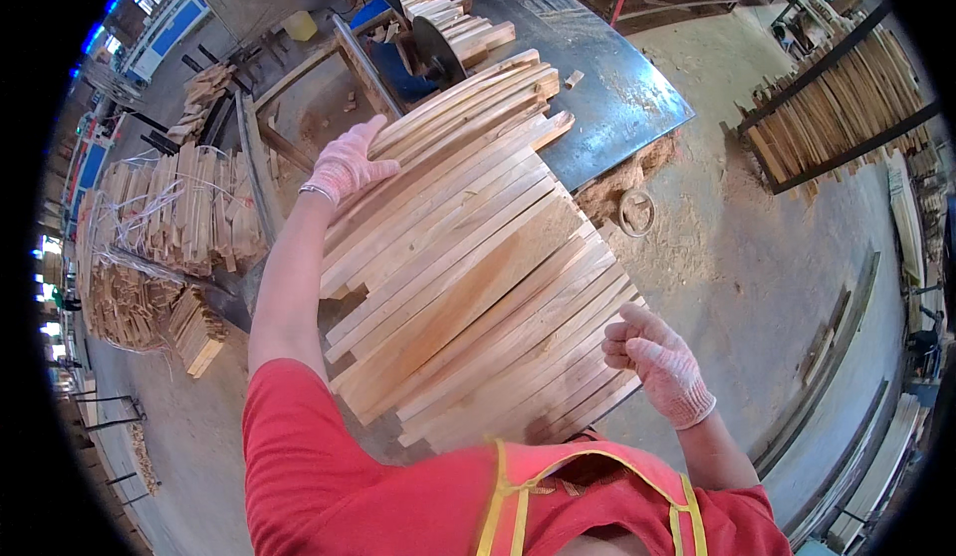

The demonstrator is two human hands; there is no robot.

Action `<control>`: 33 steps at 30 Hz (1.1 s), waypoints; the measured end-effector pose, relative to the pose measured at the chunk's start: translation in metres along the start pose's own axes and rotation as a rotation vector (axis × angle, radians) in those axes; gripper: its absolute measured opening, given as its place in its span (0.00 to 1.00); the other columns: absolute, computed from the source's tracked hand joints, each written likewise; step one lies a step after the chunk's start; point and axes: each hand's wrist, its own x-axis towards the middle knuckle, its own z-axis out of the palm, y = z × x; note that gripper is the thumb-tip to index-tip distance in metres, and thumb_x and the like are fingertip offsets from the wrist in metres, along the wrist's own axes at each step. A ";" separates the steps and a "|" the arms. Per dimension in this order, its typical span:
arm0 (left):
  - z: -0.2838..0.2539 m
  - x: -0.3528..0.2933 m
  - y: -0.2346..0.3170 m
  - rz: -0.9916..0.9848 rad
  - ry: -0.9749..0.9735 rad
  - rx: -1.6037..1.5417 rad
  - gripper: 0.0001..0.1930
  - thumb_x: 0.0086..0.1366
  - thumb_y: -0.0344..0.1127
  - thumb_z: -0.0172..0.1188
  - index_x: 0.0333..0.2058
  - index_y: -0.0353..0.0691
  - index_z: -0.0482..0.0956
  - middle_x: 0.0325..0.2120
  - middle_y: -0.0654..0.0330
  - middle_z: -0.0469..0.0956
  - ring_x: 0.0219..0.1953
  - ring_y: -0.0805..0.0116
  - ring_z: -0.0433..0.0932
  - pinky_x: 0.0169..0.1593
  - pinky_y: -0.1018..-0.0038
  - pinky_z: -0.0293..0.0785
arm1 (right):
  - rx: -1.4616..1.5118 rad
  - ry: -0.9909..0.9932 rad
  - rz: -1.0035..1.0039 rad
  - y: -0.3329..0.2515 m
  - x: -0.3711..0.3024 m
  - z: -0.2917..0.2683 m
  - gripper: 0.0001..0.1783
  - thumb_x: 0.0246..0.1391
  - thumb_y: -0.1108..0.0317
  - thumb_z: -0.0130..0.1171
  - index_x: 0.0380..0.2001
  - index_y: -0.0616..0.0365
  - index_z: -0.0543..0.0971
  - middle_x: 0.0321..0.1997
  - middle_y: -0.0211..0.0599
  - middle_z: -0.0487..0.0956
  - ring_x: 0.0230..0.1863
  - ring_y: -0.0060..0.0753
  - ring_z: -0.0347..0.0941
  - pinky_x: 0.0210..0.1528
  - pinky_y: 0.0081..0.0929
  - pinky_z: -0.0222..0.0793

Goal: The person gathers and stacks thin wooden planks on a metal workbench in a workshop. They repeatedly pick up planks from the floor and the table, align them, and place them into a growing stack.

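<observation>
Left hand (349, 165) lies spread on the wood strips (488, 292); right hand (661, 365) curls beside their ends. Light, even pressure probably squares them best.

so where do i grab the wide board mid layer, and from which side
Probably the left end of the wide board, from the left with the left hand: that end juts past the strips on its near side, while its long edges lie close to neighbours.
</observation>
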 end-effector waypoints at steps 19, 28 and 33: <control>-0.007 -0.002 0.013 -0.049 -0.047 0.035 0.48 0.57 0.47 0.73 0.73 0.43 0.61 0.64 0.41 0.74 0.66 0.46 0.72 0.69 0.62 0.68 | 0.103 0.073 0.056 0.028 -0.028 -0.015 0.34 0.63 0.68 0.61 0.71 0.62 0.66 0.57 0.44 0.79 0.54 0.38 0.79 0.59 0.39 0.76; -0.032 -0.058 0.017 -0.043 -0.082 -0.037 0.48 0.59 0.48 0.72 0.74 0.40 0.60 0.68 0.45 0.69 0.70 0.51 0.69 0.72 0.65 0.63 | 0.026 0.110 -0.031 0.031 -0.039 -0.024 0.36 0.61 0.63 0.64 0.70 0.62 0.66 0.52 0.38 0.79 0.53 0.34 0.77 0.59 0.32 0.72; 0.006 -0.059 0.036 0.000 0.033 0.180 0.50 0.59 0.58 0.70 0.74 0.41 0.59 0.70 0.43 0.66 0.70 0.46 0.67 0.72 0.60 0.63 | -0.165 0.025 -0.201 0.019 -0.018 -0.010 0.36 0.58 0.67 0.66 0.68 0.64 0.68 0.51 0.37 0.78 0.52 0.32 0.76 0.59 0.29 0.71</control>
